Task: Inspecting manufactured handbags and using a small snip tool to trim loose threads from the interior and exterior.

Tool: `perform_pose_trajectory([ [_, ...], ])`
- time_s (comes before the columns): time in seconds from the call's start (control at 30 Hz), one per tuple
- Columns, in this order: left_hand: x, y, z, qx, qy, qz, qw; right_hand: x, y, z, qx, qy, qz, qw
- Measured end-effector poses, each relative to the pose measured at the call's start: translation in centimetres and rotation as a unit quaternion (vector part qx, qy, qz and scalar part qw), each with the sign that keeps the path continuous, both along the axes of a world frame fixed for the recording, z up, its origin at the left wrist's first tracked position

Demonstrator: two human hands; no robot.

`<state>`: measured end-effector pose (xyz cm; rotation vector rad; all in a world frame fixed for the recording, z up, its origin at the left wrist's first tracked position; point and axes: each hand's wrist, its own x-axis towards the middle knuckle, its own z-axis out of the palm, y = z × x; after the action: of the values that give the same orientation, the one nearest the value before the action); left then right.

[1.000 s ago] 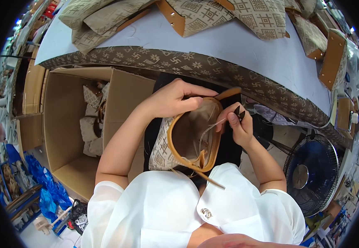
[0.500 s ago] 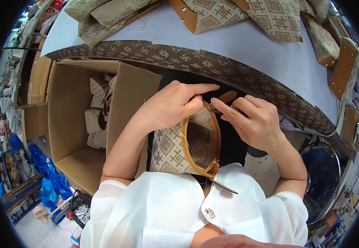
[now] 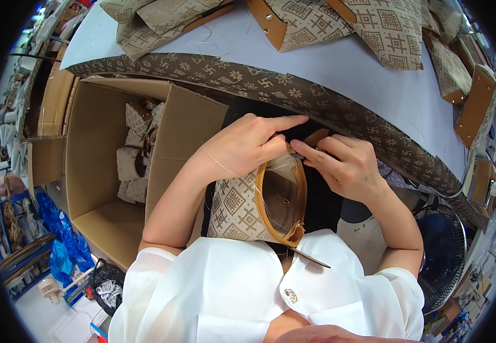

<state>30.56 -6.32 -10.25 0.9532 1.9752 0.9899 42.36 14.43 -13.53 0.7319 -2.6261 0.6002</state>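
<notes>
A small beige patterned handbag with tan leather trim lies in my lap, its mouth facing up and right. Inside, a brown lining and a metal zip pull show. My left hand pinches the bag's far trim, thumb against curled fingers, while its index finger points out to the right. Against the same spot are the fingertips of my right hand, curled round something too small to make out. Just beyond them a tan leather strap end sticks out. A pale strand crosses my left wrist, and loose thread hangs at the bag's mouth.
An open cardboard box at my left holds more patterned pieces. Ahead, a white-topped table with a brown printed edge carries several patterned bag pieces. A black fan stands close to my right elbow.
My right fingertips have come slightly in toward the bag's trim and bunched closer together. My left hand keeps its grip. The whole view has shifted a little.
</notes>
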Motion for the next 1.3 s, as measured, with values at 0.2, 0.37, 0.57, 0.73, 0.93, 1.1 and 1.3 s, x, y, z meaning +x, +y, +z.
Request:
perform_pose_trajectory([
  [0.2, -0.1, -0.2, -0.3, 0.004, -0.016, 0.006, 1.0, -0.2, 0.7, -0.3, 0.032, 0.0, 0.051, 0.998],
  [0.37, 0.1, -0.4, -0.5, 0.001, -0.019, 0.019, 1.0, 0.2, 1.1, -0.5, -0.19, -0.039, 0.029, 0.981],
  [0.57, 0.1, -0.2, -0.5, 0.015, -0.032, 0.025, 0.999, 1.1, 0.1, -0.2, -0.038, -0.039, 0.028, 0.998],
  [0.73, 0.2, -0.2, -0.6, 0.012, -0.026, 0.027, 0.999, 0.9, 0.2, -0.7, -0.13, -0.028, 0.017, 0.991],
  [0.93, 0.0, -0.4, -1.1, 0.006, -0.039, 0.023, 0.999, 1.1, -0.7, -0.3, -0.169, -0.093, 0.019, 0.981],
  [1.1, -0.2, -0.3, -1.2, -0.005, -0.05, 0.014, 0.999, 0.0, -1.2, -0.9, -0.063, -0.046, 0.042, 0.996],
  [1.3, -0.3, -0.7, -1.5, 0.01, -0.058, 0.016, 0.998, -0.9, -1.0, -2.1, -0.218, -0.068, 0.012, 0.974],
])
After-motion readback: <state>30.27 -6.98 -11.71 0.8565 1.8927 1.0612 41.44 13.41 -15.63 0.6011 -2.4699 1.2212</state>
